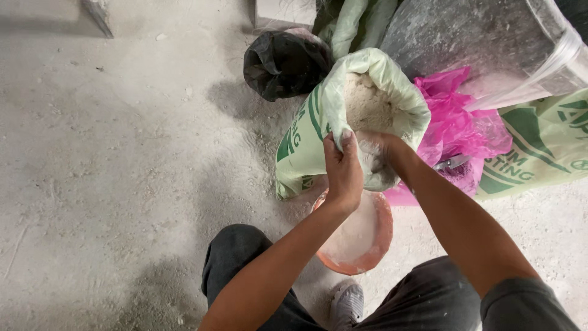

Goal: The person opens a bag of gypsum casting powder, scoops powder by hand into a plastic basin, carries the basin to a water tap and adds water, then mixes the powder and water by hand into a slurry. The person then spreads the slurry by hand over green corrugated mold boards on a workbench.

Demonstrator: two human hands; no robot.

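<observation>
A dusty grey concrete floor (110, 153) filled the left of the view. Further right, a crumpled black plastic bag (283, 63) lay at the top, just beside a pale green woven sack (306, 132) with dark green print, its mouth rolled open over beige powder (366, 107). The left hand (343, 175) was clamped on the near rim of that sack, fingers closed over the fabric. Below the hands sat a round orange plastic bowl (376, 248) holding whitish powder, between the person's dark-trousered knees. The right hand (383, 150) reached into the sack's mouth, its fingers hidden in powder, so its grip could not be told. Right of the sack lay a bright pink plastic bag (456, 119), then a second green-printed sack (545, 147).
</observation>
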